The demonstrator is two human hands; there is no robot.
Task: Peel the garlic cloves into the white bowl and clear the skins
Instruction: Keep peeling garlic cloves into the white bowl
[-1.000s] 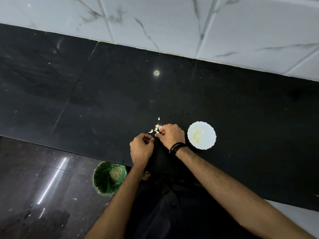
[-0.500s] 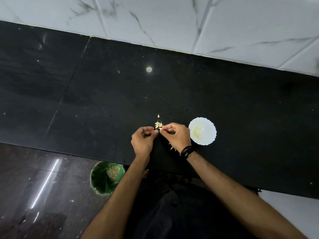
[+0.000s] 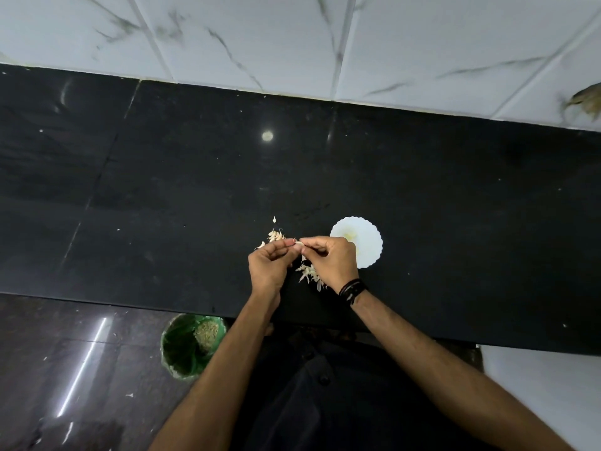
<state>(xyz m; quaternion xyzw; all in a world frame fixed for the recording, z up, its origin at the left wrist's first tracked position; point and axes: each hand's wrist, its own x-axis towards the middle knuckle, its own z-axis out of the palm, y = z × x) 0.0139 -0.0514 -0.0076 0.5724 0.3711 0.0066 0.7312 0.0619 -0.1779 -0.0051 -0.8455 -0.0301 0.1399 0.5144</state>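
My left hand (image 3: 271,266) and my right hand (image 3: 331,262) meet over the black counter (image 3: 162,196), and both pinch one small garlic clove (image 3: 298,244) between their fingertips. Just behind the hands lies a little heap of unpeeled cloves (image 3: 275,236). A pile of pale loose skins (image 3: 309,273) sits on the counter under my right hand. The white scalloped bowl (image 3: 369,247) stands right of my right hand, with pale yellowish peeled garlic inside, partly hidden by my fingers.
A green-lined bin (image 3: 192,345) with scraps stands on the floor below the counter's front edge, left of my left arm. A marble-tiled wall (image 3: 292,37) backs the counter. A blurred brownish thing (image 3: 587,100) shows at the far right edge.
Both hands have lifted together off the clove heap, bringing one clove up between their fingertips. The skin pile under my right hand has come into view.
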